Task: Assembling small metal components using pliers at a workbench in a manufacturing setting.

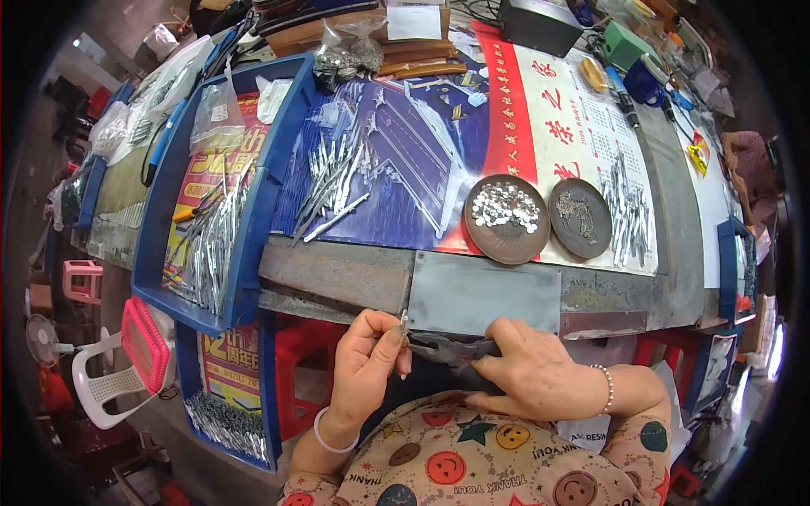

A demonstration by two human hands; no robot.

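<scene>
At the table's near edge, my left hand [364,358] pinches a small slim silver metal piece [404,319] between thumb and fingers, its tip pointing up. My right hand [536,371] is wrapped round dark pliers [454,349], whose jaws reach left to the metal piece. Whether the jaws grip it cannot be made out. Just beyond the hands lies a grey metal plate [485,291]. Past it stand a brown dish [481,246] of shiny silver discs and a smaller brown dish [558,232] with tiny metal bits.
Thin metal strips [331,181] lie in a pile on the blue poster; more strips [626,211] lie right of the dishes. A blue tray [152,287] of strips stands at left, with a lower blue tray [272,396] below it. A white chair [93,384] stands at far left.
</scene>
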